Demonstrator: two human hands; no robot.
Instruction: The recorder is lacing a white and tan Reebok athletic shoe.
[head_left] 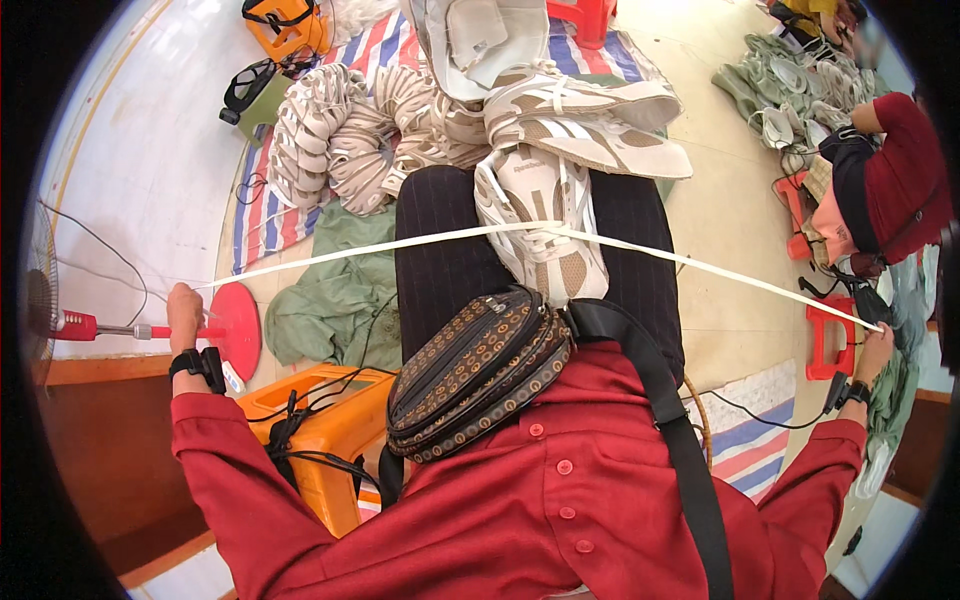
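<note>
A beige and white sneaker upper (548,265) lies across my lap, between my dark-trousered thighs. From its lacing area a flat cream shoelace (370,247) stretches nearly straight out to both sides. At the far left my left hand (185,308) is closed on one end of the lace. Out at the far right my right hand (876,350) pinches the other end. Both arms are spread wide. Beyond my knees, further sneaker uppers (580,125) are piled right behind the one on my lap.
Rows of shoe uppers (360,160) lie on a striped sheet (255,235). A patterned waist bag (480,370) rests on my lap. Nearby stand an orange stool (330,490), a red-based fan (240,325) and a red stool (832,340). Another person in red (905,180) sits at right.
</note>
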